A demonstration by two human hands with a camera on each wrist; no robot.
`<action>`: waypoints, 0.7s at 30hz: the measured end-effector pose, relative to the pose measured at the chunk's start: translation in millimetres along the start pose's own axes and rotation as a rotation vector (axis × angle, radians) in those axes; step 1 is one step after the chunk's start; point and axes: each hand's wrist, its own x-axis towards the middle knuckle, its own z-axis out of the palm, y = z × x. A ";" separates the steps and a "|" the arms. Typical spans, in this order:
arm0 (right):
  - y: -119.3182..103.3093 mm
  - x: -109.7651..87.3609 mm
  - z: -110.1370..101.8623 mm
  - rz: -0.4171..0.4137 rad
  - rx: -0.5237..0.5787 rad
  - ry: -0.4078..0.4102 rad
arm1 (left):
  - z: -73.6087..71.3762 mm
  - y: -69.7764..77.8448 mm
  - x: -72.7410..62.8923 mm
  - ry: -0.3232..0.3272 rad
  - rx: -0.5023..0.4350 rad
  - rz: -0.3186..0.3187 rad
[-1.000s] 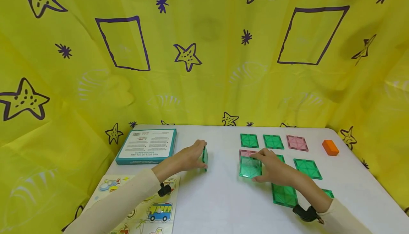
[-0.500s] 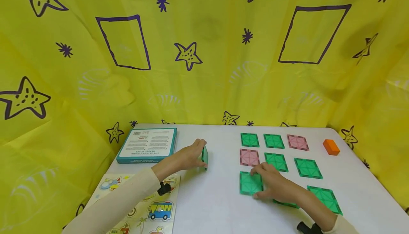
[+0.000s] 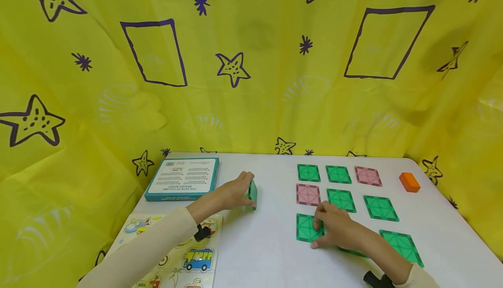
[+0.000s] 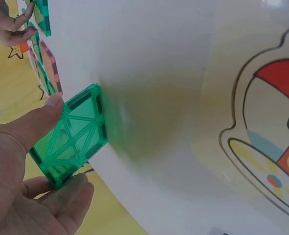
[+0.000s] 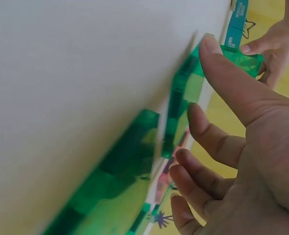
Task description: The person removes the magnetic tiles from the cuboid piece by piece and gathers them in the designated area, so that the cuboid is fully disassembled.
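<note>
My left hand [image 3: 237, 192] pinches a green square magnetic tile [image 4: 73, 134] between thumb and fingers. The tile stands on edge on the white table. My right hand [image 3: 338, 224] is over another green magnetic tile [image 3: 304, 227] lying flat at the near left of the tile group. Its index finger touches that tile's top, and its thumb is at the near edge, in a relaxed spread in the right wrist view. Beyond it lie a pink tile [image 3: 308, 194] and a green tile [image 3: 341, 200]. The right hand partly covers one green tile [image 3: 351, 251].
More flat tiles form loose rows, with a green tile [image 3: 401, 247] at right and a pink tile [image 3: 368, 176] at back. An orange block [image 3: 409, 182] sits far right. At left are a teal-edged box [image 3: 182, 178] and a picture puzzle board [image 3: 218, 235]. Yellow curtain [image 3: 251, 117] encloses the table.
My right hand brought a green tile nearer and laid it flat below the pink one. Its index finger then shifted onto the tile's top. The left hand has kept its tile in place.
</note>
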 end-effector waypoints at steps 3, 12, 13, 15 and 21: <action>-3.4 2.2 -2.5 0.005 -0.018 -0.009 | 0.2 0.7 0.3 -0.003 -0.005 -0.002; -7.7 6.6 -5.8 -0.022 -0.031 -0.104 | -0.6 4.2 0.9 -0.026 -0.021 -0.013; -7.9 6.8 -6.2 -0.026 -0.028 -0.105 | -1.1 4.5 0.6 -0.025 -0.019 -0.014; -9.4 8.3 -7.6 -0.022 -0.019 -0.104 | -2.5 5.5 -0.2 -0.025 -0.024 -0.016; -19.0 26.7 -9.2 -0.007 -0.013 -0.043 | -0.4 4.2 1.3 -0.023 -0.017 -0.015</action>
